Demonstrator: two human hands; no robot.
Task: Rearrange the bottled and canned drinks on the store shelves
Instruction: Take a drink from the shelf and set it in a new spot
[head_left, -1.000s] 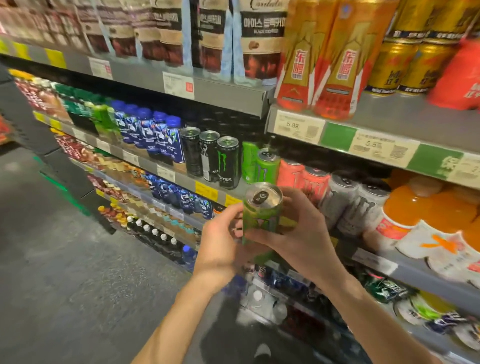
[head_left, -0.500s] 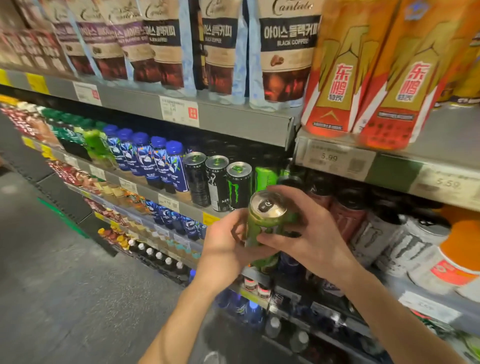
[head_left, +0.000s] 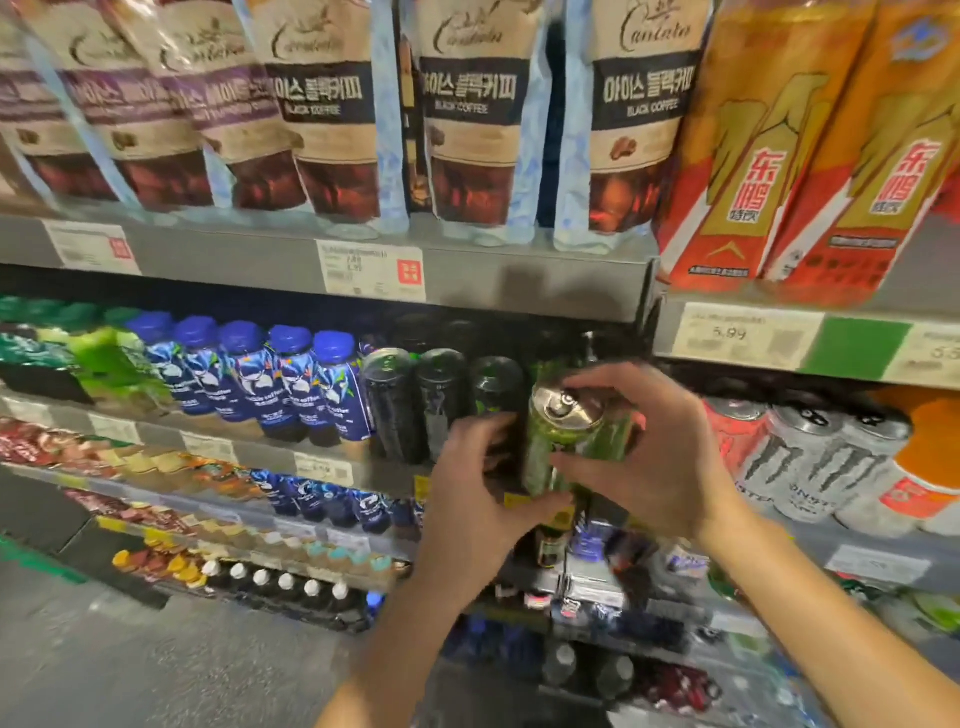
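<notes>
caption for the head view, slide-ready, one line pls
Both hands, left and right, hold a green can at the shelf front, beside black cans.

Black cans (head_left: 441, 400) just left; shelf edge (head_left: 467, 283) overhead

Green can (head_left: 558, 441) glossy metal; coffee pouches (head_left: 467, 119) shiny plastic

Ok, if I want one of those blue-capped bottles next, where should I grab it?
Probably by the blue cap or neck, from the front. The bottles stand upright, packed side by side, so only the tops and front faces are free.
</notes>
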